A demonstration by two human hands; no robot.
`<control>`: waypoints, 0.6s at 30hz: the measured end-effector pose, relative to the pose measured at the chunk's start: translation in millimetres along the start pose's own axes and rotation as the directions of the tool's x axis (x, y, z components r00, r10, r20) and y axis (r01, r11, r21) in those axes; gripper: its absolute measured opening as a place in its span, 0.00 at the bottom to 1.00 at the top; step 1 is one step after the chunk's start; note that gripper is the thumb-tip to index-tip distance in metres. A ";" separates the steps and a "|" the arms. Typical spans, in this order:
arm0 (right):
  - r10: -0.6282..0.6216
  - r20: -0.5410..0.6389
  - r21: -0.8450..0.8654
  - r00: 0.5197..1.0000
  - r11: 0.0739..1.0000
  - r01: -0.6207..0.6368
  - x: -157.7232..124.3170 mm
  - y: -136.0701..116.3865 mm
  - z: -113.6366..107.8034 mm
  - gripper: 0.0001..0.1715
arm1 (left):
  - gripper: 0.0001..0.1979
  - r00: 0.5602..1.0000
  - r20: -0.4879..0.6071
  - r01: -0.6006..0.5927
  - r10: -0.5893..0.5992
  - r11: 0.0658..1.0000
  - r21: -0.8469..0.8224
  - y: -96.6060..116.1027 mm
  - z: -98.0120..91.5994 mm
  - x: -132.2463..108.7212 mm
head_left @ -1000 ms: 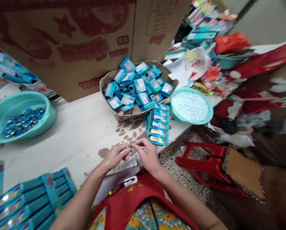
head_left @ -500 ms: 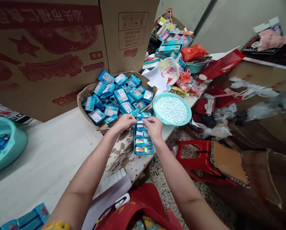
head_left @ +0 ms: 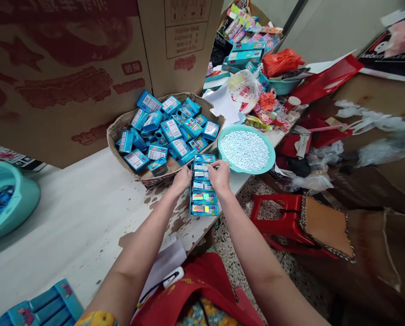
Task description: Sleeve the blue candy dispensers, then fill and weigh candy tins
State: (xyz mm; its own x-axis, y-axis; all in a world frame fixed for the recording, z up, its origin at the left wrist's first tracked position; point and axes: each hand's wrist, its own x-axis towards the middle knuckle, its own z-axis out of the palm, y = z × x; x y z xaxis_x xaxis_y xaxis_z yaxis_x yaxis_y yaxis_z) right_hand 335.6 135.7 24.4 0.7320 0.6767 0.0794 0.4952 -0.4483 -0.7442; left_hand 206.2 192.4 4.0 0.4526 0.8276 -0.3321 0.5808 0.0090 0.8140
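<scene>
A narrow blue display box [head_left: 190,209] lies near the table's edge, with several small blue tins [head_left: 204,198] lined up in it. Their tops carry shiny, partly rainbow-coloured patches. My left hand [head_left: 182,180] is closed at the box's left side, its fingertips partly hidden. Over the far half of the row, my right hand [head_left: 220,176] is bent in a pinch, thumb and forefinger at one of the tins. Just beyond my left hand stands a cut-down carton [head_left: 112,133] heaped with loose blue tins [head_left: 171,130]. A turquoise bowl [head_left: 273,158] of small white pellets [head_left: 245,149] sits beyond my right hand.
A tall cardboard box [head_left: 66,90] walls off the back left. A turquoise basin [head_left: 27,203] of blue pieces stands far left, and blue packs [head_left: 46,308] lie at lower left. Wrappers and bags [head_left: 245,88] clutter the back right. A red stool [head_left: 284,222] stands on the floor.
My left hand has moved from the tops of the tins down to the box's left side. My right hand stays over the far tins. The view has shifted slightly.
</scene>
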 end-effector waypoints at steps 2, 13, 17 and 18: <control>-0.004 -0.006 -0.004 1.000 1.000 0.004 0.4 -1.0 -2.2 0.06 | 0.11 0.999 -0.037 0.018 -0.016 0.998 0.065 -5.2 3.2 -7.1; -0.570 0.312 0.439 0.760 0.796 0.416 -155.2 -22.7 -17.0 0.05 | 0.23 0.871 0.420 0.183 -0.255 0.962 0.205 -167.1 -90.6 -204.2; -0.545 0.728 0.422 0.416 0.835 0.354 -223.5 4.1 44.6 0.10 | 0.12 0.872 0.293 0.360 -0.393 0.919 0.164 -215.0 -60.9 -255.3; -0.527 0.770 0.391 0.360 0.835 0.387 -235.4 11.6 59.2 0.13 | 0.12 0.886 0.231 0.378 -0.403 0.914 0.146 -220.8 -54.2 -258.7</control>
State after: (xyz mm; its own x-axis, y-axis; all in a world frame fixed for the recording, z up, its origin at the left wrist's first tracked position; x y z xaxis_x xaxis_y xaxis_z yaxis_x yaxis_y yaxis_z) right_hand 141.4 5.8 -42.2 -0.3582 0.9293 -0.0895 0.5134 0.1160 -0.8503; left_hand -75.8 6.7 -64.0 0.3232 0.5999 -0.7319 0.8009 0.2385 0.5492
